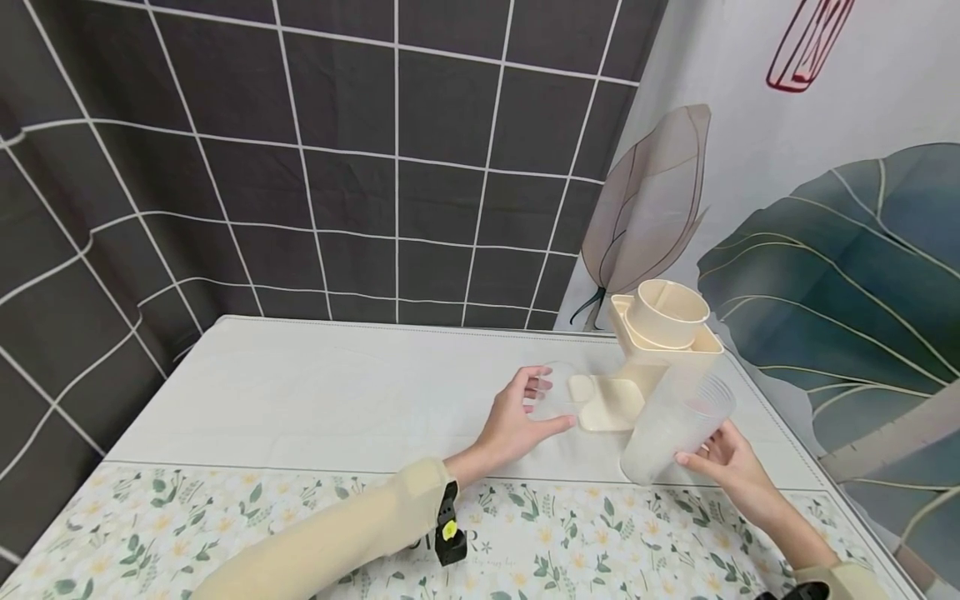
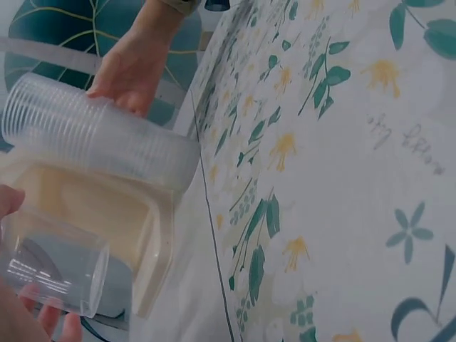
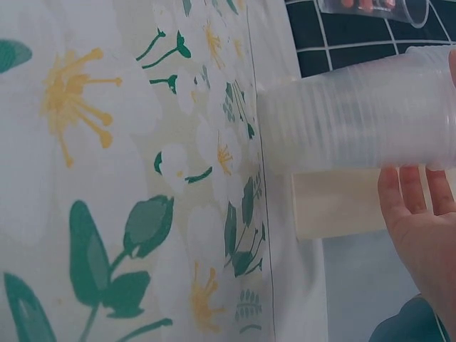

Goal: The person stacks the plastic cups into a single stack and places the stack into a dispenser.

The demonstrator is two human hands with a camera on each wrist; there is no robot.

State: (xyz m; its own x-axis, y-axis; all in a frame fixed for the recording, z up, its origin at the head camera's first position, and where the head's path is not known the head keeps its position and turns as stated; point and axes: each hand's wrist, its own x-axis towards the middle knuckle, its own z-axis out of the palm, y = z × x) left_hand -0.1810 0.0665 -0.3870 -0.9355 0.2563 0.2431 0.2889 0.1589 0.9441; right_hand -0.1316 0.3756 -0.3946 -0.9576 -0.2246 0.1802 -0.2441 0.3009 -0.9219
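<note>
My left hand [image 1: 517, 421] grips a single clear plastic cup [image 2: 68, 267], with the thumb on one side and the fingers on the other. In the head view that cup is faint against the white cloth. A tall stack of translucent plastic cups [image 1: 667, 433] leans tilted in my right hand [image 1: 733, 475], held between thumb and fingers. Just behind both hands stands a cream cup dispenser [image 1: 615, 407], with a round ring at its top and a flat base. The stack overlaps part of the dispenser's front in the head view.
A white cloth [image 1: 337, 392] covers the back of the table, and a floral cloth [image 1: 187, 517] the front. A dark gridded curtain [image 1: 341, 192] hangs behind. To the right is a leaf-patterned curtain [image 1: 862, 275] close to the table's edge.
</note>
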